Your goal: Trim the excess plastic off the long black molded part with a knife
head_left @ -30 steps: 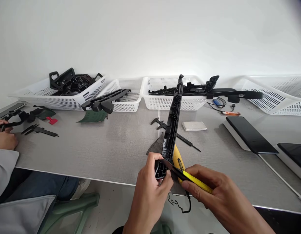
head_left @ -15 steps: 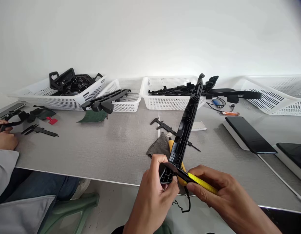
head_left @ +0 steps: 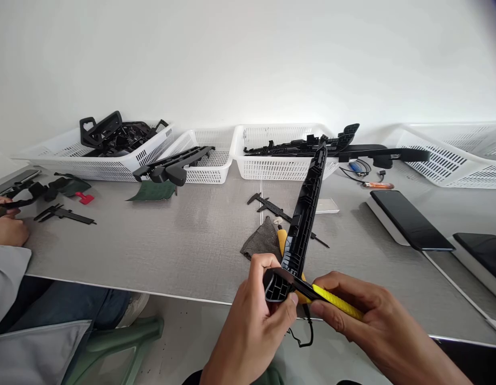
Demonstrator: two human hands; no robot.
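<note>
1. My left hand (head_left: 248,326) is closed round the near end of the long black plastic part (head_left: 306,214), which points toward 1 o'clock above the table (head_left: 171,240)
2. My right hand (head_left: 364,315) pinches the yellow knife (head_left: 332,300), blade on that end
3. It looks light, stiff and slick; best gripped at the ribbed end

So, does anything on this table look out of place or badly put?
Two things stand out. A long black part lies across the rim of the middle basket and sticks out far to the right. Another black part overhangs the front of the small basket.

White baskets (head_left: 277,168) along wall, black caliper (head_left: 272,206), grey cloth (head_left: 264,240), phone (head_left: 410,219) on table.
</note>
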